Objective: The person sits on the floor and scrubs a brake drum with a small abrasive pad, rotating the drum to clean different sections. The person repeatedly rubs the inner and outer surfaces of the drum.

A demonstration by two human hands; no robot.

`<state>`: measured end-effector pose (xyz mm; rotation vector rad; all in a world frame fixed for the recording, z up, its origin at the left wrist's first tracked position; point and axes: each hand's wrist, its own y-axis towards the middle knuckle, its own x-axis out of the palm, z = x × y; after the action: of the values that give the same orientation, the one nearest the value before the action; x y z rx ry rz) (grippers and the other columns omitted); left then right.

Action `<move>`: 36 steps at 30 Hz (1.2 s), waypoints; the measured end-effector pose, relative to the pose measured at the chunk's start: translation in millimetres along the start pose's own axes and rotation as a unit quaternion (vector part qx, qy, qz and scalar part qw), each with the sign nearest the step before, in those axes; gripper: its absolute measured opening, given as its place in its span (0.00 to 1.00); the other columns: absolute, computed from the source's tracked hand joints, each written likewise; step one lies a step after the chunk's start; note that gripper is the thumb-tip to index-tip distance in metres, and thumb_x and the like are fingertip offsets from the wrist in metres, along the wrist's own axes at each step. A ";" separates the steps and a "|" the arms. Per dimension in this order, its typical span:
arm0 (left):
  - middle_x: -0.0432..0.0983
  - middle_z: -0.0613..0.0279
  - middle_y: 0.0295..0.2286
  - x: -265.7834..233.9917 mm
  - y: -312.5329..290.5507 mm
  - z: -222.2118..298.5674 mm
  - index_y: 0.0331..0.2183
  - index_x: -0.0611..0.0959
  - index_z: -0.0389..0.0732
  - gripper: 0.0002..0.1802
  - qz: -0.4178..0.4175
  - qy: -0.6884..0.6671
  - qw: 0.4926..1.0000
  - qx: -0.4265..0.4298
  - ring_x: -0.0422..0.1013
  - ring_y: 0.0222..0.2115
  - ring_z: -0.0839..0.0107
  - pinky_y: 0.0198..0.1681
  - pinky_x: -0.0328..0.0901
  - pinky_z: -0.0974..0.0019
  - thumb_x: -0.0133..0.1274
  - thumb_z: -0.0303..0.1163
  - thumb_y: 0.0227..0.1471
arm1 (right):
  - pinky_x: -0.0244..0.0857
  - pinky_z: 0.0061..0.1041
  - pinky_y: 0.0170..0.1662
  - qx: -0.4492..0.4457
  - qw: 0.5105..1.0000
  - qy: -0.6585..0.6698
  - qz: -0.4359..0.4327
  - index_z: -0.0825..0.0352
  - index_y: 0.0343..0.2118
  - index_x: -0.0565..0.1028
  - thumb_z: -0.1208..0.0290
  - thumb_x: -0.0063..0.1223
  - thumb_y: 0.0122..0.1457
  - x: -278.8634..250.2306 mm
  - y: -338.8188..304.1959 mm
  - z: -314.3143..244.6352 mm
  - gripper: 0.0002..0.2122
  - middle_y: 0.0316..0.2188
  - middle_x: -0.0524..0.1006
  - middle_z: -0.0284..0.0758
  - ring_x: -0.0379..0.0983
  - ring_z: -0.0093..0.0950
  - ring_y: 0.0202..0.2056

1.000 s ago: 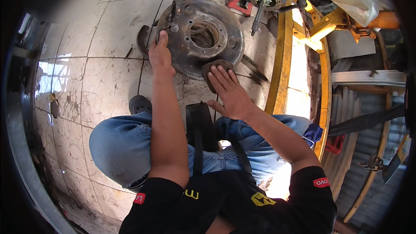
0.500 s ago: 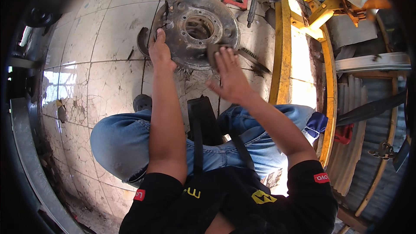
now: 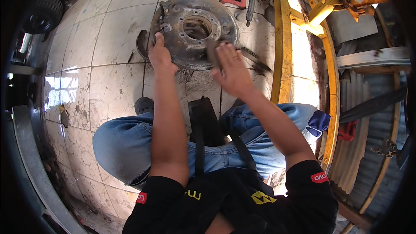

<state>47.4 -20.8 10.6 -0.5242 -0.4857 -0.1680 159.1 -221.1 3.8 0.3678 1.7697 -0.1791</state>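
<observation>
Left hand [image 3: 162,57] is gripping a round, dark metal plate [image 3: 182,51].
Its thumb is showing, other fingers hidden; right hand [image 3: 233,71] is laying nearly straight fingers on a flat brown pad [image 3: 212,53].

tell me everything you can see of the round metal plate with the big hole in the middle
The round dark grey metal plate looks worn and grimy, with brownish patches. Small holes ring its large central opening, and small metal fittings sit near its left edge. It faces upward over the pale tiled floor, in front of the person; any tilt is hard to judge. The left hand holds its left rim; the right hand has a flat brown pad at its lower right.
</observation>
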 end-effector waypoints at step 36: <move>0.67 0.48 0.53 0.7 -3.7 0.7 0.61 0.61 0.34 0.34 0.017 -0.015 1.000 -0.016 0.70 0.49 0.56 0.45 0.72 0.52 0.48 0.43 0.62 | 0.24 0.52 0.68 -0.091 0.995 -0.037 -0.025 0.66 0.69 0.45 0.39 0.27 0.65 20.4 -23.8 -43.5 0.39 0.71 0.41 0.42 0.34 0.43 0.71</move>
<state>46.7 -23.7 13.1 -0.5663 -0.5031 -0.1359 107.1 -226.7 -7.8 0.1826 1.7066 -0.0656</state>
